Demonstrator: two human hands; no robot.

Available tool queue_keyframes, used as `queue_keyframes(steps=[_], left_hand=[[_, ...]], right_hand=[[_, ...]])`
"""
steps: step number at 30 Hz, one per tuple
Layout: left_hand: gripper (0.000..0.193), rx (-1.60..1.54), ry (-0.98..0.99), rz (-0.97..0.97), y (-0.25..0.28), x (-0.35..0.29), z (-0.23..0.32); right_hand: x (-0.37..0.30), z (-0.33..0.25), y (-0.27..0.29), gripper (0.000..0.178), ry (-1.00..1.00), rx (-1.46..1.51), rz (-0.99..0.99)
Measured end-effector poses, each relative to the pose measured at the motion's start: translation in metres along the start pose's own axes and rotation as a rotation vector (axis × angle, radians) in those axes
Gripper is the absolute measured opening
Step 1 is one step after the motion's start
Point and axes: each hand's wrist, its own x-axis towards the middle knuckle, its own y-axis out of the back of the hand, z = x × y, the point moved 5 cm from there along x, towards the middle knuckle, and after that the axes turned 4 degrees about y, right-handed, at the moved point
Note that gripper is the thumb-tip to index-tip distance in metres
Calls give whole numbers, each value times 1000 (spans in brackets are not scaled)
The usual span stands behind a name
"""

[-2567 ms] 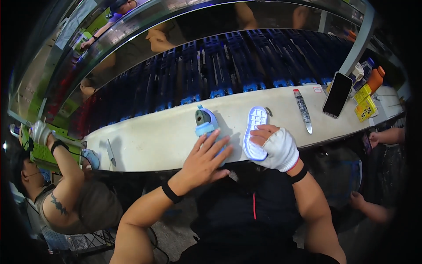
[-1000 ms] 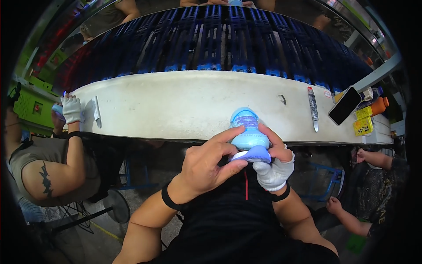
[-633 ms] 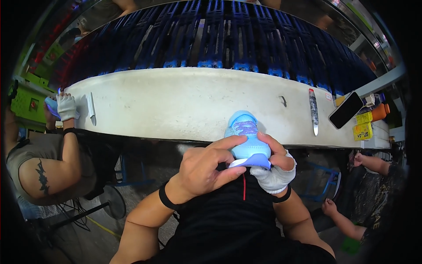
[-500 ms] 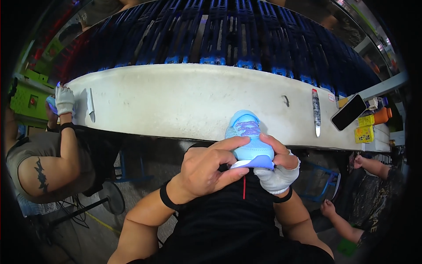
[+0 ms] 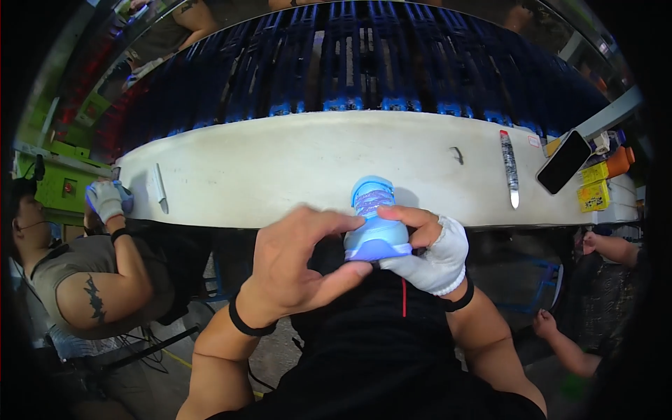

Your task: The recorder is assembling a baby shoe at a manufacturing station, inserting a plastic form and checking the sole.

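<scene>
A light-blue sneaker [image 5: 378, 232] with purple laces and a purple-and-white sole is held above the table's front edge, its toe toward me. My right hand [image 5: 437, 257], in a white glove that leaves some fingers bare, grips its right side, with one finger on the upper and the thumb under the toe. My left hand [image 5: 290, 262], bare and slightly blurred, curves about the left side. Its index fingertip meets the upper and its thumb lies along the sole edge at the toe.
A white table [image 5: 280, 164] spans the front, with blue slatted rollers [image 5: 336, 70] behind it. At right lie a knife with a wrapped handle [image 5: 509, 168], a phone [image 5: 564, 162] and yellow boxes [image 5: 593, 195]. Another blade [image 5: 160, 187] lies left, near a gloved co-worker [image 5: 105, 273]. Another person's arms [image 5: 567, 346] show at right.
The sneaker has shifted left and turned slightly. My left hand has drawn back leftward, its fingers more spread. The left co-worker's hands and the view have shifted a little.
</scene>
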Motion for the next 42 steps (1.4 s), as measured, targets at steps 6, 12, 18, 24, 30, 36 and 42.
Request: queue_keyframes(steps=[6, 12, 18, 24, 30, 36, 42], left_hand=[[107, 222, 68, -171, -5, 21, 7], [94, 216, 85, -193, 1, 1, -8], [75, 178, 83, -164, -4, 1, -1], [61, 159, 91, -118, -2, -7, -8], [57, 3, 243, -43, 7, -33, -26], [74, 153, 481, -164, 8, -45, -27], [84, 365, 599, -87, -17, -56, -38]], right_hand=[[0, -16, -28, 41, 46, -97, 4], [-1, -19, -29, 42, 44, -255, -55], [0, -17, -24, 39, -5, -257, -112], [-1, -10, -24, 42, -161, -281, -160], [-6, 0, -20, 44, -224, -392, -229], [3, -1, -40, 44, -194, -545, -374], [-5, 4, -53, 43, -147, -652, -336]])
